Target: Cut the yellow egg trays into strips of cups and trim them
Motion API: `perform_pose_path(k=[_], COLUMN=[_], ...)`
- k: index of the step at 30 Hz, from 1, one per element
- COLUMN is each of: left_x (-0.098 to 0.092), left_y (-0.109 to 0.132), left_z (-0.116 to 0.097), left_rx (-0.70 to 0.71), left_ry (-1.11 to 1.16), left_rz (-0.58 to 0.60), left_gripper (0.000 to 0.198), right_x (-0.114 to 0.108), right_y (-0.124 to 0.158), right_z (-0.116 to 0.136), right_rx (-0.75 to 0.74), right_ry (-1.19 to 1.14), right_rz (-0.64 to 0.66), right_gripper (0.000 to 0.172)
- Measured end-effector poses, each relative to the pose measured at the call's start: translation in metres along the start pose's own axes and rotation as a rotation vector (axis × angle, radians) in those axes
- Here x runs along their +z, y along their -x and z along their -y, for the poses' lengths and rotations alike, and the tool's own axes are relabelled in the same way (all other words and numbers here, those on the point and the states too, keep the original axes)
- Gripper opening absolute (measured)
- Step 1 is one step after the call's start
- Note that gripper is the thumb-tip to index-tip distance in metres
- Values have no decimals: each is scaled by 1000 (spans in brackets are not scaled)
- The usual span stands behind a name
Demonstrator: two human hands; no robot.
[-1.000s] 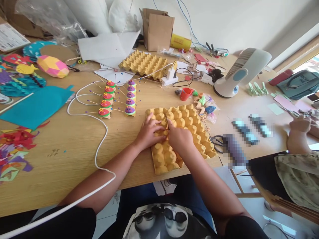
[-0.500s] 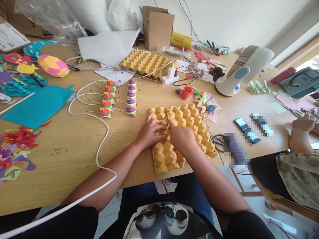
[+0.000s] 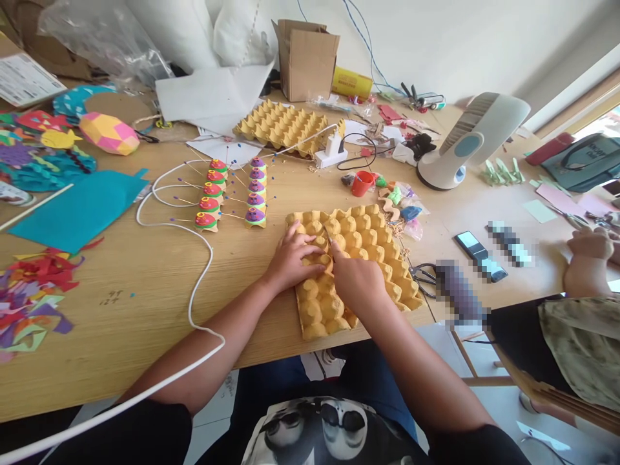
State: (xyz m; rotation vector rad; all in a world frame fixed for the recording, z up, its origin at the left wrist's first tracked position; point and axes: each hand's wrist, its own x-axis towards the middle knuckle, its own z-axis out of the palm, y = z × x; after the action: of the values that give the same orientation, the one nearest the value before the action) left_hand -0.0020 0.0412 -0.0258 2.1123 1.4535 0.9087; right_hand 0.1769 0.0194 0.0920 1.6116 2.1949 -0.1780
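Egg tray: was laid domed side up on the table, at twelve o'clock; its rows were directed eleven to five; its long axis could not be told.
Thin blade: was set at the tray, its tip and long axis directed toward eleven o'clock.
Left hand: was rested at the tray's ten o'clock, fingers spread.
Right hand: fingers were curled around the blade's hidden end.

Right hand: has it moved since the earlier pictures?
Yes, slightly: judged against the egg tray, the right hand has drawn back toward the person's body and a little to the right.
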Motion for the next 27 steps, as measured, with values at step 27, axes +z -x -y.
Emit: perform_pose_path(k=[27], left_x=[0], left_y=[0], left_z=[1], left_rx=[13], left_ry=[5], left_rz=[5], left_gripper=[36], right_x=[-6], right_y=[-15], right_z=[1], right_rx=[14], right_ry=[-57], right_rz=[5], right_gripper=[73])
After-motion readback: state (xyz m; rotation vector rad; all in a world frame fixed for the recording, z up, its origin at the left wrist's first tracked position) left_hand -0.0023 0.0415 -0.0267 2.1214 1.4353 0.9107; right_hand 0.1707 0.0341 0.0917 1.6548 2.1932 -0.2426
